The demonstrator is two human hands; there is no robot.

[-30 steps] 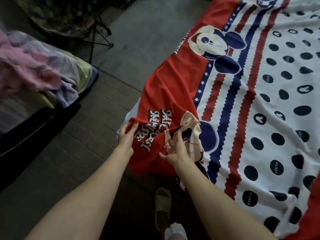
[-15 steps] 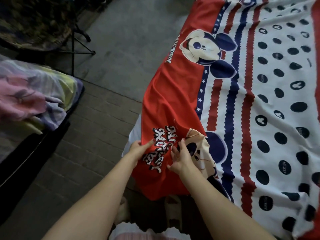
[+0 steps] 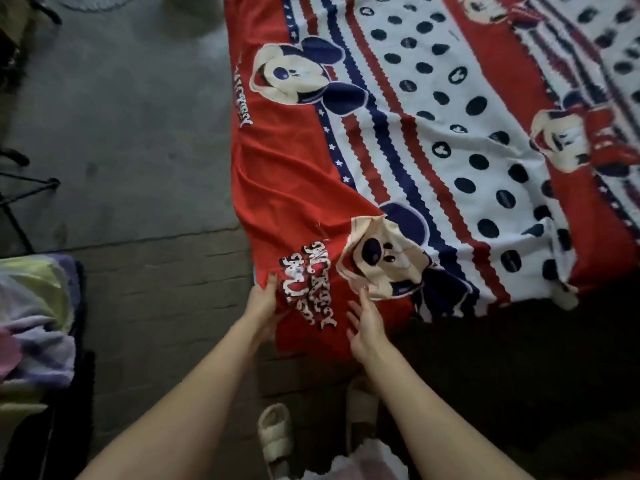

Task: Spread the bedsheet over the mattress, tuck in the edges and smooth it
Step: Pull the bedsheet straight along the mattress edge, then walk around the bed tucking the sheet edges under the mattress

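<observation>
Fingers (image 3: 272, 282) of the left hand (image 3: 262, 304) are gripping the bedsheet (image 3: 287, 188) corner edge; the right hand (image 3: 367, 327) is hovering just beside, fingers spread open over wrinkled red cloth.

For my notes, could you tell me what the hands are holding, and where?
The left hand grips the bedsheet at its red corner edge; the right hand lies open, holding nothing.
</observation>
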